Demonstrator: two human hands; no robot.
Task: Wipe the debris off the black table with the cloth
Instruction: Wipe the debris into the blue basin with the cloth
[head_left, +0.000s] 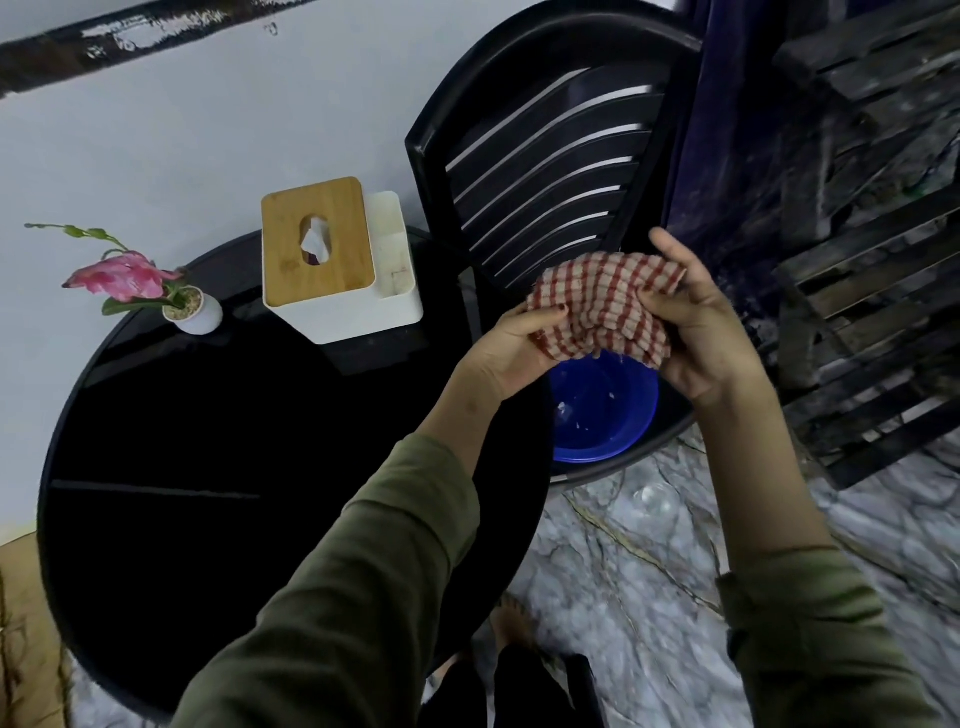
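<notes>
Two hands: the left hand (511, 353) and the right hand (698, 332) both grip the cloth (602, 309), fingers closed into its folds from either side.
Cloth: a red-and-cream checked cloth, bunched and held in the air, off the table's right edge and not touching the top.
Below the cloth: a blue basin (602, 410) sits on the seat of a black chair (550, 156); pale specks lie inside it.
Table: the black table (218, 467) is round and glossy, and shows no debris that I can make out; its dark sheen could hide small bits.
On the table: a white tissue box (332, 260) with a wooden lid and a small white pot with a pink flower (156, 291), both at the far edge.
Step in hand: likely shaking out or wringing the cloth over the basin, or refolding it for another pass.
Risk, spill: crumbs may miss the basin and drop onto the chair or the marble floor (649, 571), since the cloth hangs over the basin's far rim rather than its centre.
Risk, knock: a wide sweep toward the far edge could tip the light flower pot or push the tissue box.
Risk, smears: a damp or loaded cloth would leave streaks on so glossy a top.
Risk, basin: leaning on the chair could shift the basin, which sits near the seat's front edge.
</notes>
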